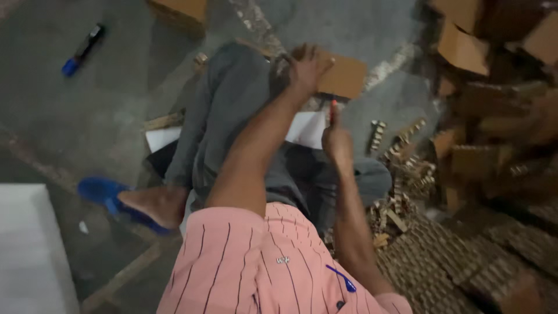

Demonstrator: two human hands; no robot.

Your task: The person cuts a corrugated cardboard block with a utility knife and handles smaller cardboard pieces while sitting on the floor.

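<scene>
Pink striped shirt (261, 267) fills the bottom of the view, a blue pen (342, 279) clipped at its front. Beyond it the person sits on the concrete floor (87, 116) with grey trousers (232, 116) drawn up, one bare foot resting on a blue sandal (102, 192). To the right a heap of cardboard scraps (494, 145) rises, with corrugated strips (453, 261) spread below it.

The left hand (305, 67) lies flat, fingers spread, pressing a brown cardboard piece (346, 75) down over the knee. The right hand (337, 142) is closed around a thin red-handled tool (333, 109) — a knife or a marker, I cannot tell which — whose tip meets the near edge of the cardboard piece. A white sheet (308, 128) lies under the right hand, on the lap.

To work that edge well, I judge that the flat hand should keep firm pressure and stay clear of the tool's line, while the tool hand draws steadily, not jerkily — the knee is a soft, uneven support.

So the cardboard piece sits directly beneath the left palm and just ahead of the right, touching the tool tip. Farther off, a dark marker with a blue cap (84, 49) lies alone on the floor.
</scene>
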